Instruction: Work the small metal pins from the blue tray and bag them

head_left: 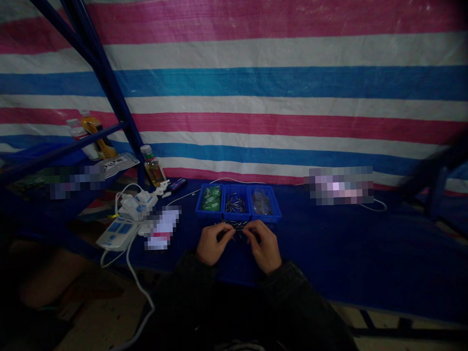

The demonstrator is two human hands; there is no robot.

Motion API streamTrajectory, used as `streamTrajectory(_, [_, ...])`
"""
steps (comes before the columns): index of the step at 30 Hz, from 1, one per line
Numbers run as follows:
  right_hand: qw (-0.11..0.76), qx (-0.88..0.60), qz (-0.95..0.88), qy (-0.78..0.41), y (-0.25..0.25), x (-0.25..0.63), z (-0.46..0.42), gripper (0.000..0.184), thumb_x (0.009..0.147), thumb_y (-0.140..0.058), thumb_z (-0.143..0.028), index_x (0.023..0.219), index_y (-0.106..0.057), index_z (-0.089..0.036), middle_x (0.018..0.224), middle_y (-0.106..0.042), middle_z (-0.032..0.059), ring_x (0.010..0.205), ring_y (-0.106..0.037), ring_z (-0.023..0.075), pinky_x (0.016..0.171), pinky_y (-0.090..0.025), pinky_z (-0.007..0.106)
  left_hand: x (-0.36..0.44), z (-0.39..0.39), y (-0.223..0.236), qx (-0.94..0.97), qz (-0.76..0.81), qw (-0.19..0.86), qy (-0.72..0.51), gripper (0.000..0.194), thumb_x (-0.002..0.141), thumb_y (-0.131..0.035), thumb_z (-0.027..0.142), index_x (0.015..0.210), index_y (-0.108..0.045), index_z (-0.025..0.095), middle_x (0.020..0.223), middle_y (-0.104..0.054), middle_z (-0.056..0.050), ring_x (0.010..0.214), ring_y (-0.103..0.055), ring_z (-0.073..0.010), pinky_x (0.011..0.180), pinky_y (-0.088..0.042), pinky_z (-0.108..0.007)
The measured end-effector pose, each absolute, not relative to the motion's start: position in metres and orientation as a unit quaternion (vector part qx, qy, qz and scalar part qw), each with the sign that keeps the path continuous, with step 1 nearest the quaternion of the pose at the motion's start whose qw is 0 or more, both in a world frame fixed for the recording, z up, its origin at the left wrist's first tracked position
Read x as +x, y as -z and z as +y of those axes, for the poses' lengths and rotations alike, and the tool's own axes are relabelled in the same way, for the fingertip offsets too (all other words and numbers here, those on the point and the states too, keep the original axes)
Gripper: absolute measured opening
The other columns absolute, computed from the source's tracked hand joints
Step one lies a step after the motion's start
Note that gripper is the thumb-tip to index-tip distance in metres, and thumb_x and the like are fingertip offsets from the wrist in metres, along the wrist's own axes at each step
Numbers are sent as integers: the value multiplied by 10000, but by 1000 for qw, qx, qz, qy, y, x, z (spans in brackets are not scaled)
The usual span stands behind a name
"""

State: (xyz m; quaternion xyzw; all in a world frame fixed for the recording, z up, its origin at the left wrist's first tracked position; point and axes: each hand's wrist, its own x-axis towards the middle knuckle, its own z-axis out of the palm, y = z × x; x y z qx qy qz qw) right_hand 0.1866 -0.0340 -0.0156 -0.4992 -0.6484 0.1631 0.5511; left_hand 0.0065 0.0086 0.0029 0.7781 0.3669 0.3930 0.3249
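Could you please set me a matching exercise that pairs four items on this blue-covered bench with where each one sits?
Items:
1. Green packets
2. Small metal pins
3. Clear plastic bag
4. White power strip

Places:
A. Right compartment of the blue tray
B. Left of the tray, outside it
C. Left compartment of the tray
D. Middle compartment of the tray

Pairs: 1-C, 2-D, 3-A, 4-B

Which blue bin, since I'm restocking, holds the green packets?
The leftmost blue bin holds the green packets; the middle bin holds metal pins, and the right bin holds clear plastic bags.
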Motion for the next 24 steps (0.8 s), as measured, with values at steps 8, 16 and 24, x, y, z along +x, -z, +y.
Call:
streamTrajectory(8, [542,-476,-668,-182,16,185,-33,127,957,-517,-183,874,-603,-226,867,-619,29,669,-569,158,643,-477,295,7,7,-3,799,346,331,-364,187,963,-581,287,904,-714,168,843,-738,-38,754,-658,-159,721,-463,-256])
streamTrajectory(16, [525,-475,-679,-194,14,184,-33,131,960,-543,-206,854,-618,-221,836,-627,22,745,-604,172,708,-488,293,7,7,-5,809,337,322,-359,182,966,-574,274,908,-703,159,845,-725,-43,753,-643,-155,715,-454,-250])
streamTrajectory(24, [526,-494,-669,-180,22,186,-32,85,956,-581,-287,992,-624,-223,871,-668,26,754,-631,178,714,-503,296,6,8,-3,807,342,307,-370,185,968,-571,275,898,-699,161,833,-724,-41,732,-635,-154,704,-451,-251])
